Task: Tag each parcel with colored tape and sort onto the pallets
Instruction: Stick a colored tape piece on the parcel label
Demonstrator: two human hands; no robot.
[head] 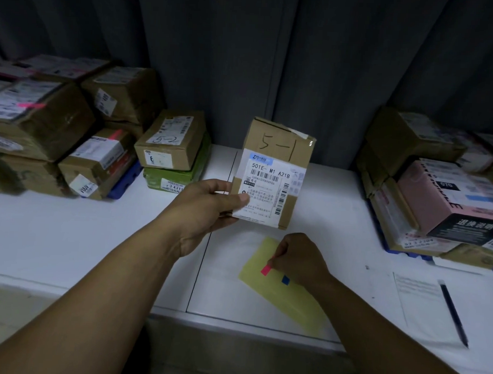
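Observation:
My left hand (208, 203) grips a small cardboard parcel (278, 148) marked "5-1", held tilted above the white table, its shipping label facing me. Just below it my right hand (296, 258) pinches a pink strip of tape (265, 269) at a yellow backing sheet (288, 299) lying on the table. A blue strip of tape (285, 280) sits on the same sheet beside my right hand. Parcels with pink tags are stacked at the left (42, 118). A second stack of parcels (437, 192) stands at the right.
A brown box marked "5-2" (171, 141) rests on a green parcel (178, 178) left of centre. Blue pallet edges (127, 178) show under the left stack. A paper sheet (421, 304) with a pen (453, 311) lies at the front right. Dark curtain behind.

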